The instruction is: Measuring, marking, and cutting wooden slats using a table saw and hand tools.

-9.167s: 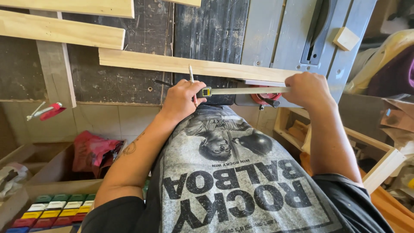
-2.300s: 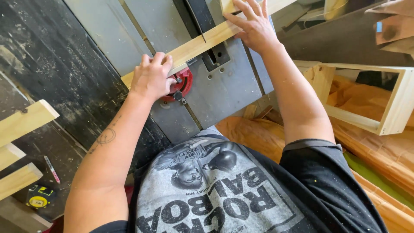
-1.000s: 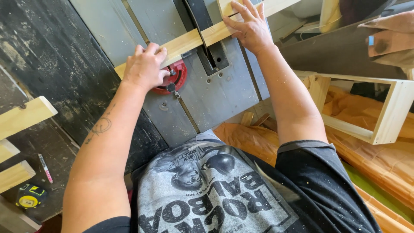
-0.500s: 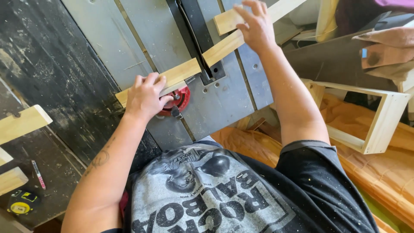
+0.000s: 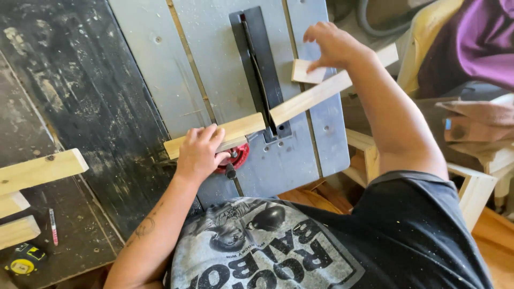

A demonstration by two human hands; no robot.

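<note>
While left hand [image 5: 199, 155] presses strip [image 5: 251, 126], right fingers [image 5: 316, 35] touch offcut [image 5: 308, 72].

two bare hands [image 5: 201, 155] [image 5: 333, 45], one long pale wood strip [image 5: 300, 104], one short offcut block [image 5: 306, 71], three stacked boards [image 5: 32, 171], one yellow tape measure [image 5: 24, 260], one red marker [image 5: 53, 227].

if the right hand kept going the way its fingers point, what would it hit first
Most likely the small wood offcut lying on the grey saw table: the right hand already has its fingertips at or just above that block, though contact is unclear.
</note>
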